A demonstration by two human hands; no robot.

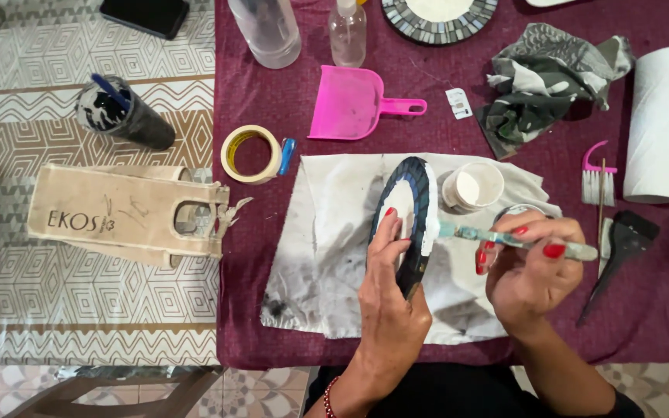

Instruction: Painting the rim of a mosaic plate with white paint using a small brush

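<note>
Round disc held on edge over a cloth at the table's near middle

The left hand props the dark round mosaic disc upright on the stained white cloth; the right hand, right of it, holds a paint-smeared brush touching the disc's rim. Behind the brush sits a small white tub; a pink plastic dustpan lies farther back, a masking tape roll left.

Both hands are bare with red-painted nails. The left hand has a red beaded bracelet at the wrist. The right hand wears nothing; dark clothing shows below.
</note>
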